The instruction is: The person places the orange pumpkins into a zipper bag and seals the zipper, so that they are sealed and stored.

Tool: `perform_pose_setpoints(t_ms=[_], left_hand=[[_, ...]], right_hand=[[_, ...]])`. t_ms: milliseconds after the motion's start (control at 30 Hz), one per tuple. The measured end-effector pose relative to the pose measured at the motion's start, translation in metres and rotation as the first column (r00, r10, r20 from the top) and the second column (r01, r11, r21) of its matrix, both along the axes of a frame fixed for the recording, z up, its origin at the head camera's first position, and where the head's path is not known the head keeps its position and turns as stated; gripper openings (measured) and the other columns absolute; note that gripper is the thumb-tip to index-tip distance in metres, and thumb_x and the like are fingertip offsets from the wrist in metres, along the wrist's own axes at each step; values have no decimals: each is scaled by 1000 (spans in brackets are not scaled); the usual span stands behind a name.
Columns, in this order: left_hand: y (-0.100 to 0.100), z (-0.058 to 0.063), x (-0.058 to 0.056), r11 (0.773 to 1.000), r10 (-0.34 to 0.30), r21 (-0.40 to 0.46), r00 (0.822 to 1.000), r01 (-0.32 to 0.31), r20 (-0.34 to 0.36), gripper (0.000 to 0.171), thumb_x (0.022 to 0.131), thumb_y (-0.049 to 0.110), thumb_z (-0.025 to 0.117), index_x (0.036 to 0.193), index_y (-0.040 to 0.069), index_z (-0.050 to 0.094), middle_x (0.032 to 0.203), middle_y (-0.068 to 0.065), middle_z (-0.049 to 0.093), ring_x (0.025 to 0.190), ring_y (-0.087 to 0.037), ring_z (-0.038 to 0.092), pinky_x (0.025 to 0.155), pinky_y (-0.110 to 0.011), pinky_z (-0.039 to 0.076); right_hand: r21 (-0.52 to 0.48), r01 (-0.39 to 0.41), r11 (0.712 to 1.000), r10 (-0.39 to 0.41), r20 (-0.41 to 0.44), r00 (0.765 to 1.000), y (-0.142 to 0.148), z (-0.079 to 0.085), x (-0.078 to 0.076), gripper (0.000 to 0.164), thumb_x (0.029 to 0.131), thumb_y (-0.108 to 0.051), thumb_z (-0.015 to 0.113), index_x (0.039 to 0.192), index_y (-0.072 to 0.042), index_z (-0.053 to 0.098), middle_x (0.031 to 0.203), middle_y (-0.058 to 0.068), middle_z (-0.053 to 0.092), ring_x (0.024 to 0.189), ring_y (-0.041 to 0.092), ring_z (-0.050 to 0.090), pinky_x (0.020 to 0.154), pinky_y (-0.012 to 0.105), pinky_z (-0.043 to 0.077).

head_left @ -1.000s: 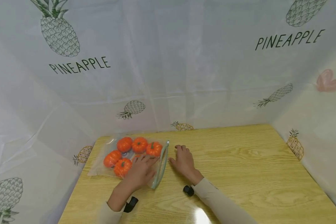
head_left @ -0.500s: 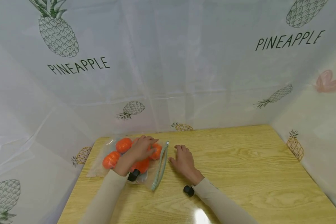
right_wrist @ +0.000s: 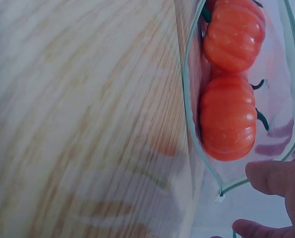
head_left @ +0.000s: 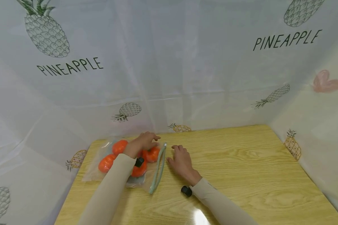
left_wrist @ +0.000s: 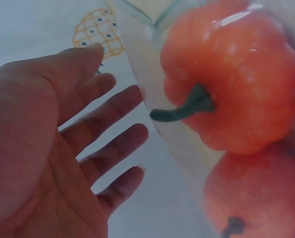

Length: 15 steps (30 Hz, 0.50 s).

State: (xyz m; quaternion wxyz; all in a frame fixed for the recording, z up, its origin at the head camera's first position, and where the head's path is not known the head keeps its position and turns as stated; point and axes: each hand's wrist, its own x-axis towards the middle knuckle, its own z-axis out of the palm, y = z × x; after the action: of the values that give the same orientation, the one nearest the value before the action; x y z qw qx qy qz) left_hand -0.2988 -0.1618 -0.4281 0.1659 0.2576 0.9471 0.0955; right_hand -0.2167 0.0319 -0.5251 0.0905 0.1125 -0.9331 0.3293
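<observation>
A clear zip bag (head_left: 91,173) lies on the left part of the table, holding several small orange toy pumpkins (head_left: 107,163) with green stems. Its green-edged mouth (head_left: 154,178) faces right and gapes in the right wrist view, with pumpkins (right_wrist: 229,119) inside. My left hand (head_left: 145,141) reaches across the bag to its far edge. In the left wrist view its fingers (left_wrist: 107,111) are spread and loosely bent beside the bag, next to a pumpkin (left_wrist: 231,79). The right hand (head_left: 181,161) is just right of the mouth, fingers loosely bent, holding nothing. My left forearm hides some pumpkins.
The wood-grained table (head_left: 236,175) extends to the right of the bag. White cloth (head_left: 186,62) printed with pineapples hangs behind the table and along both sides. A black wrist camera (head_left: 186,191) sits below the right wrist.
My left hand has moved from the near-side pumpkins across the bag to its far edge. The right hand has stayed beside the mouth. The head view has turned slightly.
</observation>
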Motion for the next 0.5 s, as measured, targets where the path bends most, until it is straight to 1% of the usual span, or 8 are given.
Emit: perform_pose_setpoints(t_ms=[33, 100, 233, 333, 500], left_hand=[[1, -2, -3, 1000, -2, -10, 1000, 3, 12, 43, 108, 22, 62, 147, 4, 63, 138, -15, 68, 132, -38, 58, 117, -61, 36], [5, -4, -8, 999, 7, -34, 999, -5, 48, 43, 108, 23, 61, 147, 4, 63, 139, -14, 68, 134, -37, 58, 117, -59, 37], [11, -5, -10, 997, 44, -72, 995, -37, 94, 41, 110, 24, 58, 146, 5, 64, 146, -14, 64, 142, -38, 52, 120, -56, 36], [15, -7, -10, 995, 65, -83, 992, -56, 110, 42, 111, 24, 56, 148, 7, 62, 152, -15, 59, 147, -40, 46, 122, -58, 32], [21, -15, -15, 995, 40, -98, 991, -28, 126, 42, 112, 22, 53, 150, 8, 61, 153, -13, 58, 149, -39, 44, 124, -60, 28]], right_hand=[[0, -1, 1000, 1, -2, 1000, 0, 0, -1, 48, 92, -21, 82, 130, 4, 63, 122, 24, 64, 108, 43, 63, 90, 55, 52], [-2, -6, 1000, 6, 2, 1000, -2, -1, -1, 48, 93, -21, 81, 130, 4, 63, 122, 24, 64, 108, 43, 63, 90, 55, 52], [5, -7, 1000, 7, -2, 1000, -5, -2, -3, 47, 94, -21, 80, 130, 3, 63, 122, 23, 64, 108, 42, 63, 89, 55, 53], [12, -1, 1000, 1, -5, 1000, -7, -2, -5, 45, 94, -20, 80, 130, 2, 64, 121, 22, 65, 107, 42, 64, 88, 55, 54], [10, 0, 1000, 0, -1, 1000, -9, 0, -6, 45, 94, -18, 79, 130, 3, 64, 121, 22, 65, 107, 42, 64, 88, 56, 54]])
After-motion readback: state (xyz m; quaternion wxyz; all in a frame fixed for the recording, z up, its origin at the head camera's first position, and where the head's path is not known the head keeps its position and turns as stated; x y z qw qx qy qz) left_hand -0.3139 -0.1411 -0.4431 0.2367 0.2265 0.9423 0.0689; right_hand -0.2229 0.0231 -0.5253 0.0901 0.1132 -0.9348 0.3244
